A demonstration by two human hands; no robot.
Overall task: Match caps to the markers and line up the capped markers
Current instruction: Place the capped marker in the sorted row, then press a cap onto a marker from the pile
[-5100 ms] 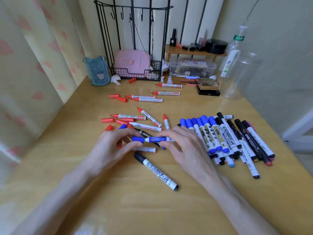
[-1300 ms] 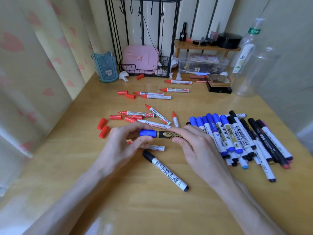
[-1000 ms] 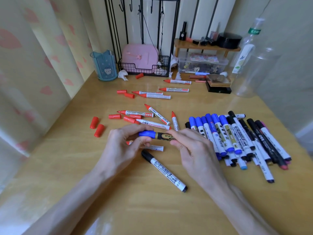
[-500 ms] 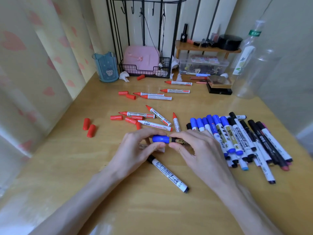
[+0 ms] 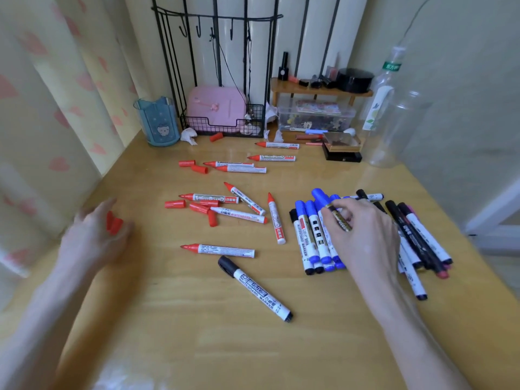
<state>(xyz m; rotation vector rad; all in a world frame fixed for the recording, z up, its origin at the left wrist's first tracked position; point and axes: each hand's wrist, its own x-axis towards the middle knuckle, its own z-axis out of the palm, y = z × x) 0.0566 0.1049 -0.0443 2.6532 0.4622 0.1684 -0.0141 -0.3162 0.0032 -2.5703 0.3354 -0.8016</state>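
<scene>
A person's right hand (image 5: 363,229) pinches a blue-capped marker (image 5: 323,199) over the far end of a row of capped markers (image 5: 315,237), which lies toward the right edge of a wooden table (image 5: 168,347). Left of the row, uncapped red markers (image 5: 208,198) and loose red caps (image 5: 174,204) lie scattered. A black-capped marker (image 5: 254,289) lies alone, nearer and left. Far left of the row, by the table edge, the blurred left hand (image 5: 95,237) reaches two red caps (image 5: 114,223) (its grip cannot be told). Bare wood fills the near side.
</scene>
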